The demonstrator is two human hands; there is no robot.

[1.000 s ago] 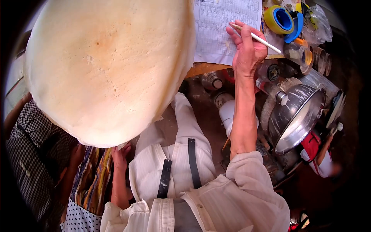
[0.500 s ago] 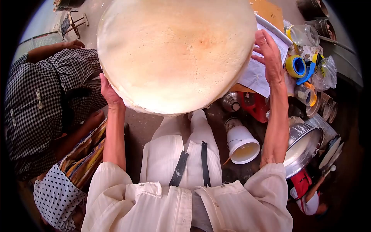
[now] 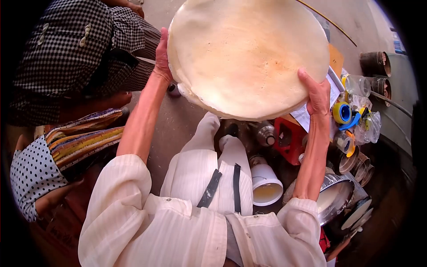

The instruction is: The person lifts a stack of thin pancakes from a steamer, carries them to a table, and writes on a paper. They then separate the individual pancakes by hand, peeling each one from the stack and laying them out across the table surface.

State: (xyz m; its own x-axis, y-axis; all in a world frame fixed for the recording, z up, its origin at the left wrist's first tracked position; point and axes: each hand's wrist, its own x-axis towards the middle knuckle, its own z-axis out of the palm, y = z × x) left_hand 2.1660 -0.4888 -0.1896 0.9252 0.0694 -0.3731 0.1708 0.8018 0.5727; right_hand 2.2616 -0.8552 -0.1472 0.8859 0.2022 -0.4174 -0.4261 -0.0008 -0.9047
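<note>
A large round stack of thin flatbreads [image 3: 249, 58], cream-coloured with a browned patch and a ragged lower edge, is held up in front of me. My left hand [image 3: 163, 55] grips its left rim, thumb up along the side. My right hand [image 3: 316, 94] clasps the right rim with the thumb on the top face and the other fingers mostly hidden behind. Below the stack, a white bucket [image 3: 267, 183] with yellowish liquid sits near my legs.
Two people, in a checked garment [image 3: 73, 53] and a dotted garment [image 3: 33, 171], are at left. On the right are tape rolls [image 3: 342, 112], clear jars [image 3: 357, 85], a metal basin [image 3: 340, 211], a red item [image 3: 288, 141] and a metal flask [image 3: 265, 134].
The stack has moved right across the view, with both hands. My right hand, fingers spread at the edge before, now clasps the rim with its thumb on top. The view has turned.
</note>
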